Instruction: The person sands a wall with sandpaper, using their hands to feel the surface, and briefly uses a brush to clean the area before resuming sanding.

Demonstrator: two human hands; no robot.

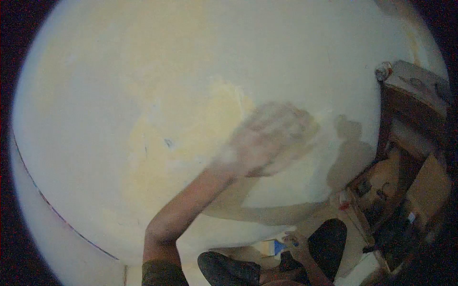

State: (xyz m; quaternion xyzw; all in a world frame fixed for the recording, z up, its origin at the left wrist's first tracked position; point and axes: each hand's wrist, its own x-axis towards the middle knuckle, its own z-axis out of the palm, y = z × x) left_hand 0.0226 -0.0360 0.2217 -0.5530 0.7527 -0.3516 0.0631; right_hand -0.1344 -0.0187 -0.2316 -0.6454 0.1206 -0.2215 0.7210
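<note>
My left hand, at the end of an outstretched arm, is over the pale wall and smeared by motion. Its fingers are too blurred to read, and I cannot make out anything in them. Yellowish patches mark the wall around it, with a small dark mark to its left. Low in the view, near my bent legs, my right hand is closed on a small blue and white tool, whose exact kind is unclear.
At the right stands a wooden piece of furniture with a crumpled whitish object at its corner. Below it are a cardboard box and dark clutter. A thin dark line curves along the lower left.
</note>
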